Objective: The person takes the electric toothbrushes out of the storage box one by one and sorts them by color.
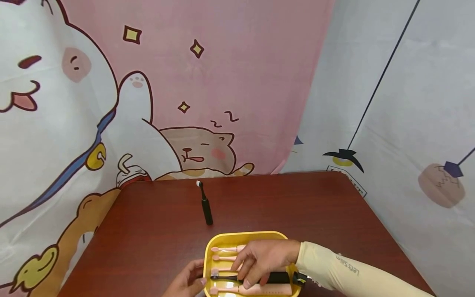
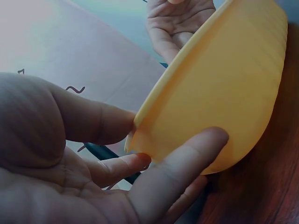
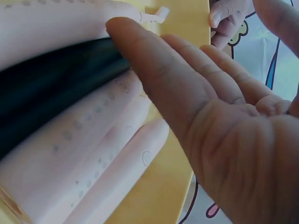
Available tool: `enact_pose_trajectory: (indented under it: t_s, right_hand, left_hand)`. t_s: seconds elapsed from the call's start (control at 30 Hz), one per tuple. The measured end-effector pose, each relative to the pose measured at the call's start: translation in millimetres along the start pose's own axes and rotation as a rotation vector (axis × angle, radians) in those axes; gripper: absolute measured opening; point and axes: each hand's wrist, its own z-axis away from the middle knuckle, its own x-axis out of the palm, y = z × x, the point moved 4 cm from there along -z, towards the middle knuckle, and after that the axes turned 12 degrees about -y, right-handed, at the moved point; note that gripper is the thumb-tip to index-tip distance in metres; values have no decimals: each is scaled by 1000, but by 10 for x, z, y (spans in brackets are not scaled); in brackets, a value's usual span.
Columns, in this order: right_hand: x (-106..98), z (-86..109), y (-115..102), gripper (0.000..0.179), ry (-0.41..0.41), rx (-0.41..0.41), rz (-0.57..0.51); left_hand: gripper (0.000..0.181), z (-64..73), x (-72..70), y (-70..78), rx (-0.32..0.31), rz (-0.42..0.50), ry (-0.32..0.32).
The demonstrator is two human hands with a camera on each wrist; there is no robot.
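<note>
A yellow bin (image 1: pixel 245 235) holds several pink electric toothbrushes (image 1: pixel 265 290) and a black electric toothbrush (image 1: pixel 278 277), lying side by side with their brush heads toward the left. My left hand (image 1: pixel 188 279) holds the bin's left end, its thumb at the rim and other fingers against the outer wall (image 2: pixel 224 88). Over the toothbrushes is my right hand (image 1: pixel 264 260), palm down. In the right wrist view its fingers extend, and the nearest fingertip lies by the black handle (image 3: pixel 60 84) and a pink one (image 3: pixel 60 28); no grip shows.
Another black electric toothbrush (image 1: pixel 207 212) lies on the dark red-brown table (image 1: pixel 282 202) beyond the bin, its white brush head pointing away. Cartoon-printed cloth (image 1: pixel 237 82) hangs behind and beside the table.
</note>
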Motion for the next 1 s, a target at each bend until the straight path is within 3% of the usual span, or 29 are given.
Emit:
enact_pose_trajectory:
  t_s: [0.23,0.77,1.0]
  right_hand:
    - [10,-19,58,43,42,23,28]
    - [38,-81,-6,46,-11,103,55]
    - [42,-150,-31,43,-32,148,124]
  left_hand:
    - [64,5,-3,-25,-35,41,4]
    - [62,-5,-25,-41,-2,-26,-7]
    - [61,-3,-35,-34,-5,-60,15]
